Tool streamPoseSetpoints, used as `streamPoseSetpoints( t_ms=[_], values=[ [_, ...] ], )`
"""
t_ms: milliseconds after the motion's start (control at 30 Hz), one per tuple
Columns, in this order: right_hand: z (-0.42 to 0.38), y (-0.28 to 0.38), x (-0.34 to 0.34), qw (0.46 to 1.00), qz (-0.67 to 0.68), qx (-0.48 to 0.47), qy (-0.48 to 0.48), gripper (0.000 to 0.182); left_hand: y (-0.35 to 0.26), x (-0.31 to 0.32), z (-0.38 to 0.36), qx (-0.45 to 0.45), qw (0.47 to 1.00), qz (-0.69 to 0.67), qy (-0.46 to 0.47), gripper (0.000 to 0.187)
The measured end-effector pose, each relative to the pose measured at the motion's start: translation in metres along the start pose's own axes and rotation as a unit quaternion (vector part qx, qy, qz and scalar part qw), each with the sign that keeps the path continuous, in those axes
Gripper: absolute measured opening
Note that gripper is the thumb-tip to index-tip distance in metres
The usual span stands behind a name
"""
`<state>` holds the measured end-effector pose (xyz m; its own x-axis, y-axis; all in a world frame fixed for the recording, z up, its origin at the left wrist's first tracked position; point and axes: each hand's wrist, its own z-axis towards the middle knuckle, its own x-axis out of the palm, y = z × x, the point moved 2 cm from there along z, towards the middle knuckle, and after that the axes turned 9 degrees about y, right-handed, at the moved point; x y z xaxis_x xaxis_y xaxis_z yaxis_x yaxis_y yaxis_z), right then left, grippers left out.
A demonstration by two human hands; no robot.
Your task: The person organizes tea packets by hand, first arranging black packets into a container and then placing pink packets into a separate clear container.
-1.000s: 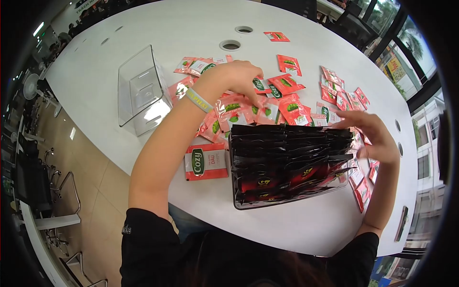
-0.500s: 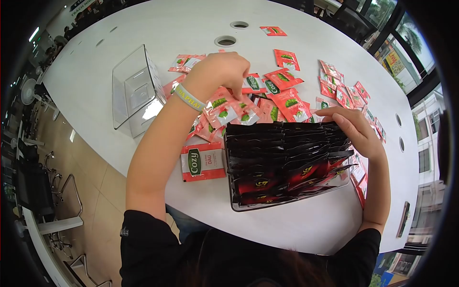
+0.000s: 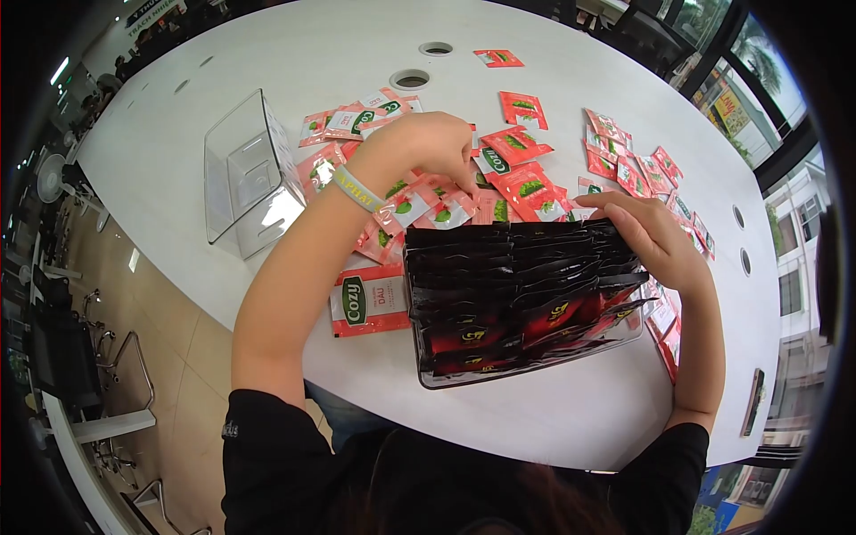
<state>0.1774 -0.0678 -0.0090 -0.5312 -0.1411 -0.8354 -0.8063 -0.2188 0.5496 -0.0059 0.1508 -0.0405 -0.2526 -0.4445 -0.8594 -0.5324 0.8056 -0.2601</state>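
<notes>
A clear plastic box packed with upright black and red sachets stands in front of me, slightly tilted in view. My right hand grips its far right corner, fingers reaching past the back edge. Beyond the box, my left hand, with a grey band on the wrist, bends its fingers down into a loose pile of pink Cozy sachets. Those fingers are closed; what they hold, if anything, is hidden. One pink Cozy sachet lies flat against the box's left side.
A second clear plastic box, with nothing in it, lies at the left. More pink sachets are scattered at the right, and one pink sachet lies far back. Round cable holes open in the white table.
The left hand has shifted slightly down and right over the pink pile, uncovering sachets behind it. The view has moved a little; the right hand stays at the box's corner.
</notes>
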Motion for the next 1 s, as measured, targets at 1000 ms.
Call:
streamPoseSetpoints(
  t_ms=[1000],
  values=[
    [-0.018,0.018,-0.026,0.862,0.477,-0.087,-0.149,0.061,-0.119,-0.026,-0.104,0.432,0.805,-0.087,-0.398,0.011]
  ],
)
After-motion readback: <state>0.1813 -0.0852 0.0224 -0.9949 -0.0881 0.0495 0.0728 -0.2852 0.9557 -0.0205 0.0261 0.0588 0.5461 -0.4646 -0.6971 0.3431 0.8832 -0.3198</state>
